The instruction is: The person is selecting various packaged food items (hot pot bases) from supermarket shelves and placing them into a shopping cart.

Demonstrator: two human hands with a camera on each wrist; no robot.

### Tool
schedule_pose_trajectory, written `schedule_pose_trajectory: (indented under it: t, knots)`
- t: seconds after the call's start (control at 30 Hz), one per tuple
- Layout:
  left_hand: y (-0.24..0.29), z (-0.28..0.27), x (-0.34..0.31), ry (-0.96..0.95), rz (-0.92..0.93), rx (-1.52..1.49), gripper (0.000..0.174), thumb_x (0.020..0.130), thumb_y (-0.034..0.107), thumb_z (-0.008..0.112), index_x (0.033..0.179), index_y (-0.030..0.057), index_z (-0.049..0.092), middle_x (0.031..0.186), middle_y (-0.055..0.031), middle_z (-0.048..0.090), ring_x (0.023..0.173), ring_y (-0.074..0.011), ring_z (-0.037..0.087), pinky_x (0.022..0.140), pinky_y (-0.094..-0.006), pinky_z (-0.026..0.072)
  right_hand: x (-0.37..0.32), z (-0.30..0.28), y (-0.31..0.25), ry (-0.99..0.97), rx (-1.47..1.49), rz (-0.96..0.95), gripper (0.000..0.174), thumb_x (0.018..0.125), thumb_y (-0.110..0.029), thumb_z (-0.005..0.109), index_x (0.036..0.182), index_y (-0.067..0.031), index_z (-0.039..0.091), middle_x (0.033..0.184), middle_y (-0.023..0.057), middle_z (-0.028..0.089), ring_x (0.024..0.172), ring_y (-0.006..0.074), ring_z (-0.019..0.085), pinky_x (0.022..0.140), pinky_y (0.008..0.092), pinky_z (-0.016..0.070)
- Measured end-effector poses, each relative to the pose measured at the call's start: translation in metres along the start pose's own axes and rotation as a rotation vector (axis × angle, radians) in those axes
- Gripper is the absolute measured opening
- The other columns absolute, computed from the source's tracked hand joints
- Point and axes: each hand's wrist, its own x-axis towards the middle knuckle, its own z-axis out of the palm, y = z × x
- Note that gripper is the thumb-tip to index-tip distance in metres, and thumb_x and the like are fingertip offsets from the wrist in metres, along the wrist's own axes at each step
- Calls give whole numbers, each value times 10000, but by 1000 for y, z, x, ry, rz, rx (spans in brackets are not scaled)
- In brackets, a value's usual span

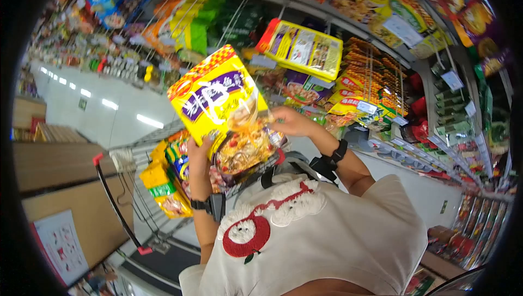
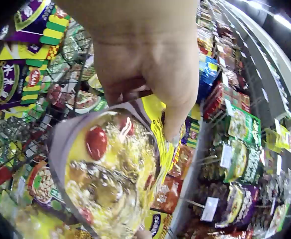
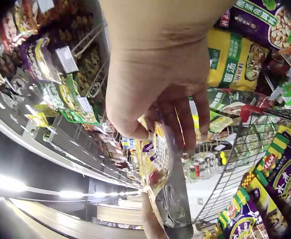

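A glossy yellow plastic packet with a red-checked top band and a purple label panel (image 1: pixel 220 92) is held tilted between both hands, its checked band toward the upper left in the head view, above a wire-mesh shopping cart with a red corner piece (image 3: pixel 250 113). The left hand (image 1: pixel 199 154) grips the packet's lower left edge, thumb bent over the yellow side and fingers partly hidden behind it. The right hand (image 1: pixel 291 121) pinches the opposite edge between thumb and forefinger, the gap closed to the packet's thickness; its other fingers extend loosely alongside. In the cart, just beside the left forearm, lies a yellow bag with a green patch (image 1: pixel 166 190).
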Motion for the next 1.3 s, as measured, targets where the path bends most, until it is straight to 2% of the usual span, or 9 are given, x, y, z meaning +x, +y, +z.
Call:
schedule_pose_trajectory:
  t: [0.17,0.23,0.37,0.6,0.73,0.9,0.93,1.07,1.3]
  knots:
    - [26,36,-4,-70,144,-4,317,743,-35,571,1053,-42,508,979,-95,582,844,-169,573,778,-278,451,-14,-16,-14,84,13,47,195,873,-158,477,812,17,540,668,84,512,598,128,481,555,306,404]
    - [22,39,-2,-61,149,24,301,748,-31,578,1041,-46,512,975,-95,586,835,-163,573,768,-275,449,-15,-27,-26,42,-5,251,216,886,-168,454,806,18,530,676,87,519,617,130,487,577,312,406]
    - [30,55,-1,-96,211,148,259,761,-32,571,1014,-48,517,959,-96,590,829,-157,575,758,-273,447,-15,-25,-13,313,-16,129,253,873,-206,450,749,3,517,557,122,455,519,132,451,530,324,396]
    - [32,87,1,-165,241,181,286,777,-25,543,1059,-43,499,999,-82,577,869,-140,557,773,-272,427,-12,-45,-32,466,235,205,238,909,-198,411,843,-6,536,650,52,521,622,96,452,593,296,396]
    - [12,78,10,-251,170,-58,260,816,32,534,1063,-38,492,1025,-91,569,889,-144,551,791,-284,422,-7,-45,-4,566,161,202,251,908,-206,420,824,2,531,657,52,525,624,104,453,600,294,396]
    - [13,79,3,-465,226,-180,461,868,286,474,1215,-4,384,1244,-134,435,1077,-266,489,881,-368,402,-1,-47,12,609,210,219,251,906,-188,415,801,10,530,674,62,555,635,113,481,594,291,392]
    - [20,88,-1,-515,266,-120,544,870,416,436,1251,36,358,1284,-130,392,1118,-281,452,902,-407,381,1,-46,18,579,328,258,237,911,-160,400,862,10,557,780,69,602,699,114,538,637,271,425]
    - [-7,78,32,-473,90,-280,570,865,435,441,1285,66,328,1288,-119,397,1142,-279,434,921,-430,363,6,-45,14,408,909,297,288,924,-137,378,1122,38,493,1072,112,578,953,168,577,823,300,474]
    - [28,130,37,-392,64,-342,593,854,395,481,1315,72,295,1279,-114,420,1134,-267,446,919,-434,379,13,-20,0,119,1237,497,290,884,-92,431,1152,-7,500,1073,107,588,889,179,609,777,303,498]
